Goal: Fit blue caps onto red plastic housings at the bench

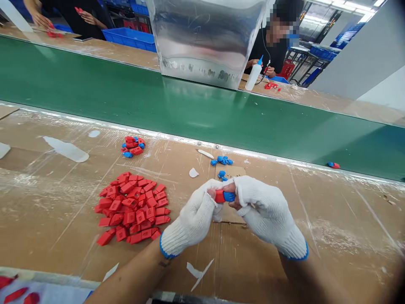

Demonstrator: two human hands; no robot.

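My left hand [198, 211], in a white knitted glove with bare fingertips, pinches the red end of a small red and blue piece [224, 196]. The blue end of the same piece is between the fingers of my right hand [265, 209], gloved the same way. Just beyond my hands, small blue parts [222, 160] lie in a cluster, with a few more on a cardboard square [236, 171]. Left of my left hand is a large pile of red parts [134, 207]. A smaller mixed heap of red and blue pieces [133, 146] lies behind that pile.
A green belt [196, 109] crosses behind the brown work surface [79, 228], with a red and blue piece [333, 165] at its near edge. A metal box [205, 42] stands beyond. Across the belt, two people handle red parts near a white bottle [253, 76] and blue bins.
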